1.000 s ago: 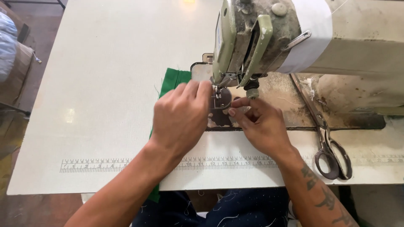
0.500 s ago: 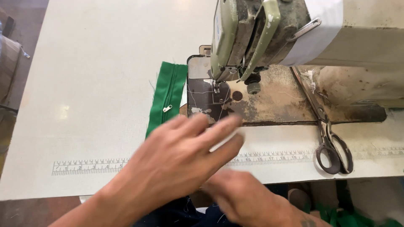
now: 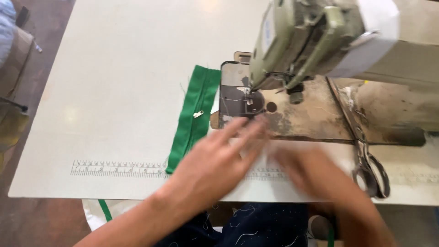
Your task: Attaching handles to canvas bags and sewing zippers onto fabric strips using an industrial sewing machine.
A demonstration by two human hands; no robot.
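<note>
From the head view, the green zipper strip (image 3: 194, 116) is lying flat on the worktop (image 3: 114, 68), left of the sewing machine (image 3: 315, 41) and not under its needle. The left hand (image 3: 215, 167) is hovering spread, gripping nothing; the right hand (image 3: 311, 171) is blurring, its grip unclear.

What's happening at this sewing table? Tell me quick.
A person sits at an industrial sewing machine. Both hands are blurred with motion over the front of the table: the left hand just below the needle plate, the right hand beside it. Neither clearly holds anything. A green zipper strip lies left of the plate, and scissors lie to the right.
</note>
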